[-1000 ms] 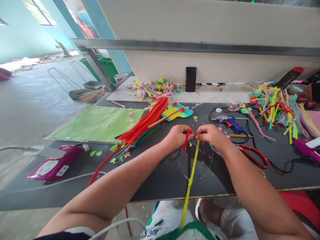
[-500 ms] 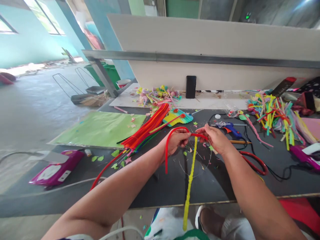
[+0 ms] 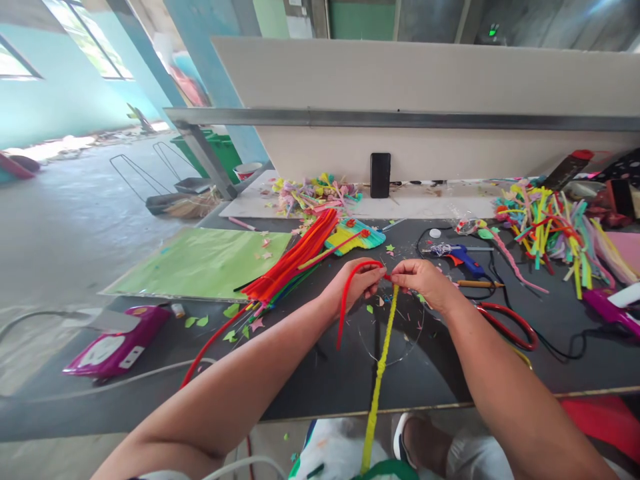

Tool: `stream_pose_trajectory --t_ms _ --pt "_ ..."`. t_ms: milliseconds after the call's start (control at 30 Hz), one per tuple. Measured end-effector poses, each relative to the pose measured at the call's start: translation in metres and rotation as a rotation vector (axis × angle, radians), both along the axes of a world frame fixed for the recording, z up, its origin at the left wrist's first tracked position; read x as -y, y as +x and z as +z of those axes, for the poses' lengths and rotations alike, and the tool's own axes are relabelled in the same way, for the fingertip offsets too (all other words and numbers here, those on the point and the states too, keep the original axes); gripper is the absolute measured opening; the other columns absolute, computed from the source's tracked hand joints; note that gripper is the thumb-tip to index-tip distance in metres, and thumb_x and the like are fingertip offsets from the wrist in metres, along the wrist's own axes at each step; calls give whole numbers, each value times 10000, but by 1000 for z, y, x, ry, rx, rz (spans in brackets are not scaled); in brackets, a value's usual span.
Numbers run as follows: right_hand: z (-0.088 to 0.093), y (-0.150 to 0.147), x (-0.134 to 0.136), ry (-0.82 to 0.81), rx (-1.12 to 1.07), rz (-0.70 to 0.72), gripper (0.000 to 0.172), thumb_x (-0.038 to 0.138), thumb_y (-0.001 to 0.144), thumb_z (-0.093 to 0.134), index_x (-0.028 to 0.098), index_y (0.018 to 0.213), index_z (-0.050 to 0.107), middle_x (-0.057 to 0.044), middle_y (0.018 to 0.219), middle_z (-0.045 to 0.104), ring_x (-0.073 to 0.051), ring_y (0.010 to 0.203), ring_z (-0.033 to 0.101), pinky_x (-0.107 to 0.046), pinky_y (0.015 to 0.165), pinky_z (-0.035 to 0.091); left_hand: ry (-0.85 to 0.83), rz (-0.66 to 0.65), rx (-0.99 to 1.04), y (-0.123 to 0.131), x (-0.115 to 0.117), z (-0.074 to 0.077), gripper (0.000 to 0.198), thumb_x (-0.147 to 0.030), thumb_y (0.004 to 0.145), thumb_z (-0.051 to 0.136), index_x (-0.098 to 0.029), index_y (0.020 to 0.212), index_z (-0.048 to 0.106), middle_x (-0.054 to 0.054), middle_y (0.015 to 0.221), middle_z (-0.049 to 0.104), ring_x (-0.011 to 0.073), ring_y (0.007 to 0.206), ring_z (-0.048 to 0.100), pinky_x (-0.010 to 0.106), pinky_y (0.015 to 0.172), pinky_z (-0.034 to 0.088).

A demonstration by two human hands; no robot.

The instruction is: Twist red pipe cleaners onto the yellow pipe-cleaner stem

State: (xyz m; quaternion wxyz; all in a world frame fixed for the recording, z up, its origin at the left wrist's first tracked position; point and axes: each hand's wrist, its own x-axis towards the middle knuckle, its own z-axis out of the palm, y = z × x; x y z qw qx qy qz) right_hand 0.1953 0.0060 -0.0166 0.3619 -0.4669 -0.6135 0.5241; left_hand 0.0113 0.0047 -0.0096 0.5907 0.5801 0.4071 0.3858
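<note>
A red pipe cleaner [image 3: 344,303] arches over my left hand [image 3: 361,280], its free end hanging down on the left. The fingers of that hand pinch it near the top of a yellow pipe cleaner strand [image 3: 383,363]. My right hand [image 3: 417,280] is closed at the same joint, thumb and finger pressed on the red piece where it meets the yellow one. From there the yellow strand hangs past the table edge toward my lap. A thin clear loop of wire or thread [image 3: 417,340] shows below the hands.
A bundle of red pipe cleaners [image 3: 295,257] lies left of centre, by a green sheet [image 3: 200,260]. Rightward are a blue glue gun [image 3: 465,261], red-handled scissors [image 3: 510,325] and a multicoloured pile [image 3: 545,227]. A phone [image 3: 380,175] stands at the back; a purple packet [image 3: 117,340] lies left.
My right hand has moved left and closed in beside my left hand at the joint. Its fingers, looser before, now pinch the red pipe cleaner, whose right end no longer stretches out.
</note>
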Motion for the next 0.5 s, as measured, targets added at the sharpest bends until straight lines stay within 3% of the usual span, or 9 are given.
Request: stream_pose_trajectory --t_ms 500 --pt "-5 -9 0 20 -10 -22 254 380 669 666 149 774 668 18 599 571 -82 500 407 -223 478 284 37 30 -12 7 -2 -10 255 -399 767 588 -154 760 518 -62 517 447 46 418 426 145 370 308"
